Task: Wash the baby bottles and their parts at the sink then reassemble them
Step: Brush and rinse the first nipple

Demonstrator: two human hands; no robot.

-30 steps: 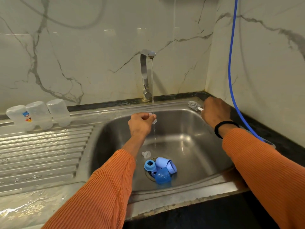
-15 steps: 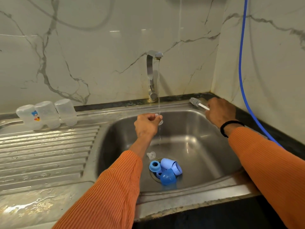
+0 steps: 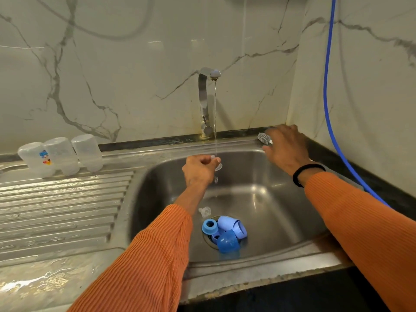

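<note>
My left hand (image 3: 199, 171) pinches a clear teat (image 3: 218, 167) under the thin water stream, above the steel sink (image 3: 276, 212). My right hand (image 3: 286, 149) lies with fingers spread over the white handle of a grey bottle brush (image 3: 264, 138) on the sink's back right rim. A second clear teat (image 3: 205, 211) lies on the basin floor. Beside it, over the drain, sit a blue collar ring (image 3: 209, 226), a pale blue cap (image 3: 231, 225) and a darker blue dome cap (image 3: 227, 243). Three clear bottles (image 3: 62, 155) stand upside down at the back left.
The tap (image 3: 203, 102) runs at the back of the basin. A ribbed, wet draining board (image 3: 63, 210) fills the left side. A blue hose (image 3: 328, 86) hangs down the right marble wall to the dark counter.
My right hand has carried the brush to the back right rim and its fingers have spread out over it. The left hand stays under the stream with the teat.
</note>
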